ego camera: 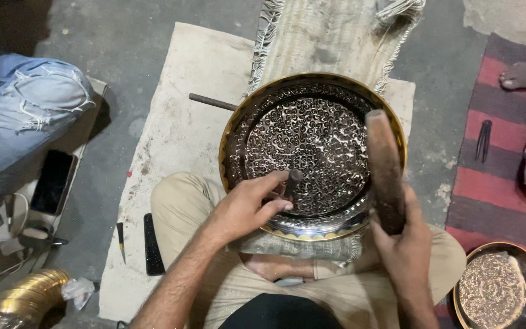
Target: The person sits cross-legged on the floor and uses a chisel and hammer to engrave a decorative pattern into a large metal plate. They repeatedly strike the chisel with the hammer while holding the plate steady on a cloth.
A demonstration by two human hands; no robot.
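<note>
A large round brass tray (236,125) with a dark, densely engraved face rests tilted on my crossed legs. My left hand (248,206) pinches a short dark metal punch (293,181) upright against the tray's lower middle. My right hand (404,244) grips a thick brown wooden mallet (385,164), which stands raised over the tray's right side, apart from the punch.
A pale cloth (178,134) and a fringed mat (330,42) lie under the tray. A metal rod (211,102) lies behind it. A smaller engraved dish (500,287) sits at the lower right on a red striped rug (488,195). Another person's jeans-clad leg (25,116), a phone (53,181) and brass bowls (25,298) are at the left.
</note>
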